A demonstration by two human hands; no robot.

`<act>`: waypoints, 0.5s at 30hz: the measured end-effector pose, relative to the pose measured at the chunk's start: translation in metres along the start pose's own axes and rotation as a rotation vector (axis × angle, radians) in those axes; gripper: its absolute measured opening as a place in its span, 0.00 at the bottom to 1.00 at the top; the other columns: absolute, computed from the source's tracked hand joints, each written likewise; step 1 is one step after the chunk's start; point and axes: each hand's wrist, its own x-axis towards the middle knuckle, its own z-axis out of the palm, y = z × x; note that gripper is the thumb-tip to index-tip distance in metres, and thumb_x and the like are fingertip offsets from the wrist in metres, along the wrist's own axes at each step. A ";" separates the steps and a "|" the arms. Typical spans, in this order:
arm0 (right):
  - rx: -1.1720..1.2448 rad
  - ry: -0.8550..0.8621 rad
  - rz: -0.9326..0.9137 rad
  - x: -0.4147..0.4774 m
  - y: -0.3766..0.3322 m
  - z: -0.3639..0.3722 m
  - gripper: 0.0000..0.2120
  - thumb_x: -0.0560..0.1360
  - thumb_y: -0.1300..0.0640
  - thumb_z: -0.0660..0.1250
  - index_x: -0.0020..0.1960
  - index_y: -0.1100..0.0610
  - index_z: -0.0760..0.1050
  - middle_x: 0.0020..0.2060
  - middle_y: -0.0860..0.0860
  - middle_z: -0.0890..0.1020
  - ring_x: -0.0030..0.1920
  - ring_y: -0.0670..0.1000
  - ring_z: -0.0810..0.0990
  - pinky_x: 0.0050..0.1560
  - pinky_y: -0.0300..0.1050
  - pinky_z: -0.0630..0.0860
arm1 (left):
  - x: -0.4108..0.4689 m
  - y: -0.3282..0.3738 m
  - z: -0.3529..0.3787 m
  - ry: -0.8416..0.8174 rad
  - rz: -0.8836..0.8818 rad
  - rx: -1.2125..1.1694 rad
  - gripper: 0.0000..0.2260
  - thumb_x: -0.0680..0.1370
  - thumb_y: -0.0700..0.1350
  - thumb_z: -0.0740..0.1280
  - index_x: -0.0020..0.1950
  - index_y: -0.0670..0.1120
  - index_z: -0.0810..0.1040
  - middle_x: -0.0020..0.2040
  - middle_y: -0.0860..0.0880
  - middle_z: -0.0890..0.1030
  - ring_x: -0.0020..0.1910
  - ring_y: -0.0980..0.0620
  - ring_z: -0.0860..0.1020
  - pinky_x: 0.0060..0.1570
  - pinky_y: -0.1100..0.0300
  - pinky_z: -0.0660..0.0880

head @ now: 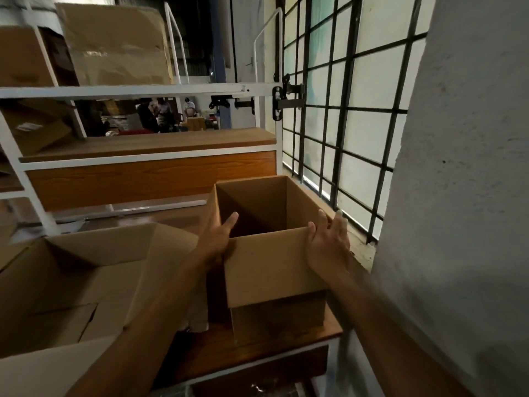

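Left hand (219,237), right hand (329,242) against box (272,270)

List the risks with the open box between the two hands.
1. The left hand and right hand press the sides of the cardboard box with straight fingers, not a curled grip, so it could slip if lifted.
2. The box seems to stand near the right front corner of the table; a nudge might tip it off.
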 end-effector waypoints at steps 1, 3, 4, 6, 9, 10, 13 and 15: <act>-0.028 -0.035 0.007 -0.003 -0.001 0.000 0.26 0.83 0.44 0.47 0.79 0.49 0.53 0.79 0.58 0.48 0.79 0.62 0.47 0.74 0.64 0.55 | -0.014 -0.004 0.000 -0.004 0.039 0.055 0.33 0.81 0.60 0.60 0.81 0.50 0.50 0.77 0.42 0.61 0.72 0.41 0.67 0.70 0.43 0.65; -0.095 -0.099 0.025 -0.019 -0.006 0.001 0.29 0.82 0.41 0.45 0.80 0.49 0.46 0.79 0.59 0.42 0.78 0.63 0.41 0.75 0.66 0.48 | -0.035 -0.017 -0.012 -0.091 0.155 0.166 0.36 0.79 0.64 0.59 0.81 0.52 0.47 0.80 0.45 0.55 0.75 0.43 0.63 0.72 0.40 0.62; -0.131 -0.127 0.030 -0.029 -0.010 0.000 0.30 0.82 0.40 0.46 0.80 0.49 0.43 0.79 0.60 0.41 0.78 0.64 0.41 0.75 0.67 0.46 | -0.043 -0.025 -0.019 -0.137 0.220 0.214 0.38 0.78 0.67 0.58 0.81 0.54 0.46 0.81 0.46 0.53 0.76 0.44 0.61 0.73 0.39 0.61; -0.169 -0.196 0.021 -0.054 -0.019 -0.002 0.34 0.81 0.39 0.49 0.80 0.50 0.39 0.79 0.61 0.41 0.78 0.65 0.41 0.75 0.67 0.45 | -0.059 -0.037 -0.037 -0.182 0.266 0.263 0.39 0.75 0.70 0.57 0.81 0.54 0.47 0.81 0.48 0.55 0.76 0.45 0.61 0.73 0.40 0.61; -0.086 -0.271 -0.046 -0.102 -0.036 -0.007 0.40 0.80 0.41 0.58 0.80 0.51 0.37 0.79 0.62 0.42 0.78 0.63 0.41 0.76 0.64 0.45 | -0.084 -0.049 -0.060 -0.133 0.324 0.321 0.37 0.77 0.67 0.59 0.80 0.53 0.51 0.80 0.48 0.58 0.76 0.46 0.62 0.72 0.39 0.63; -0.038 -0.262 -0.071 -0.121 -0.043 -0.009 0.41 0.79 0.42 0.60 0.80 0.51 0.37 0.79 0.61 0.43 0.79 0.62 0.41 0.76 0.64 0.47 | -0.092 -0.056 -0.067 -0.094 0.350 0.340 0.36 0.78 0.65 0.59 0.81 0.52 0.52 0.80 0.48 0.58 0.77 0.47 0.60 0.73 0.39 0.61; 0.089 -0.254 -0.116 -0.176 -0.065 -0.015 0.43 0.78 0.43 0.64 0.80 0.50 0.39 0.80 0.58 0.44 0.79 0.58 0.41 0.74 0.61 0.57 | -0.123 -0.072 -0.090 -0.054 0.387 0.353 0.33 0.80 0.63 0.58 0.80 0.51 0.53 0.80 0.48 0.56 0.78 0.48 0.57 0.75 0.39 0.56; 0.154 -0.267 -0.143 -0.211 -0.076 -0.017 0.42 0.78 0.43 0.65 0.80 0.49 0.41 0.80 0.58 0.44 0.79 0.58 0.44 0.72 0.59 0.61 | -0.149 -0.089 -0.102 -0.061 0.392 0.357 0.32 0.81 0.61 0.58 0.81 0.50 0.53 0.81 0.48 0.56 0.79 0.49 0.54 0.76 0.41 0.54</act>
